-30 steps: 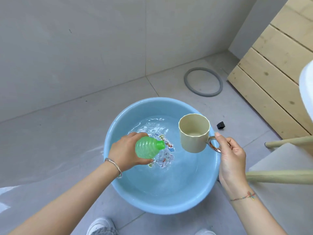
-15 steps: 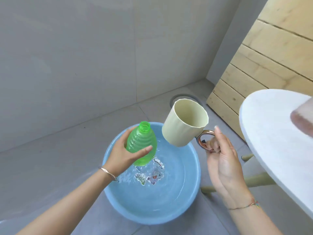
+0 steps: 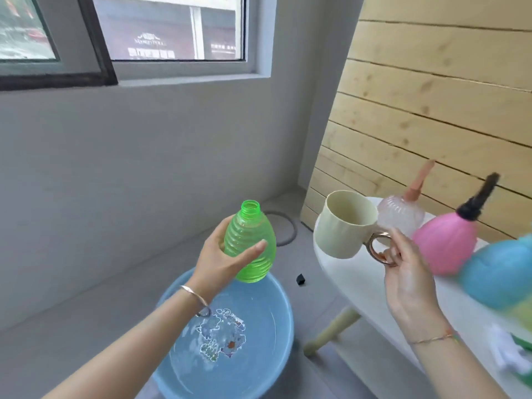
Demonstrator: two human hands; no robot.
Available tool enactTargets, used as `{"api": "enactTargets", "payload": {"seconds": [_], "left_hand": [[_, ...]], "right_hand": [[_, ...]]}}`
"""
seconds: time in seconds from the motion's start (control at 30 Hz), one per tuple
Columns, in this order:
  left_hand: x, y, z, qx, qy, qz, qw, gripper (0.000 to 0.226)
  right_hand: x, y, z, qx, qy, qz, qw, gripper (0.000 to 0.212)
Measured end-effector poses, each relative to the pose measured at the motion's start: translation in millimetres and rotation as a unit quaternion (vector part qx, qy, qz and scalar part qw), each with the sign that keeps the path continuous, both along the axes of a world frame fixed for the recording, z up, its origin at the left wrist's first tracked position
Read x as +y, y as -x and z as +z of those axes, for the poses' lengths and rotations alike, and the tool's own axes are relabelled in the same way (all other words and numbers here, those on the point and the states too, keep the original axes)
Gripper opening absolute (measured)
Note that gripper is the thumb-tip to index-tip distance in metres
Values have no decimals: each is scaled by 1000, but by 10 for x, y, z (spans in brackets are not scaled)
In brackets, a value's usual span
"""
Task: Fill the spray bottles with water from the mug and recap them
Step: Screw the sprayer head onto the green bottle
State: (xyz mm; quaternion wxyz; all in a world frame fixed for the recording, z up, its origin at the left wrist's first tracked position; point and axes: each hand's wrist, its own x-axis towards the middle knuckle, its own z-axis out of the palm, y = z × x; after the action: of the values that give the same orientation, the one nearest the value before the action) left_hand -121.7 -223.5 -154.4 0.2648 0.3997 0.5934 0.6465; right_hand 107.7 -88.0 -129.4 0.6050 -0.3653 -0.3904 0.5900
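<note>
The left hand [image 3: 221,260] is raised over the basin [image 3: 276,367], fingers clamped around the upright green bottle [image 3: 250,240]. The right hand [image 3: 408,277] pinches the mug [image 3: 342,226] by its handle beside the table [image 3: 354,280].

Green bottle [image 3: 250,249] ribbed translucent plastic; mug [image 3: 342,224] matt cream, handle glossy metallic; basin [image 3: 283,309] smooth plastic.

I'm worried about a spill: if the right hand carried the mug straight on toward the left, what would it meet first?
Most likely the green bottle in the left hand. The right hand holds the mug by its handle, with open air between mug and bottle. Depth is unclear, so it might pass just behind.
</note>
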Motion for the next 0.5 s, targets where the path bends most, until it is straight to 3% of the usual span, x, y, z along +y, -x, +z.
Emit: {"api": "enactTargets", "payload": {"seconds": [0.2, 0.5], "left_hand": [[184, -449, 185, 2, -17, -20, 1000, 48], [352, -981, 283, 5, -25, -63, 998, 60]], "right_hand": [[87, -410, -106, -7, 40, -52, 998, 29], [126, -692, -405, -26, 90, -71, 993, 37]]}}
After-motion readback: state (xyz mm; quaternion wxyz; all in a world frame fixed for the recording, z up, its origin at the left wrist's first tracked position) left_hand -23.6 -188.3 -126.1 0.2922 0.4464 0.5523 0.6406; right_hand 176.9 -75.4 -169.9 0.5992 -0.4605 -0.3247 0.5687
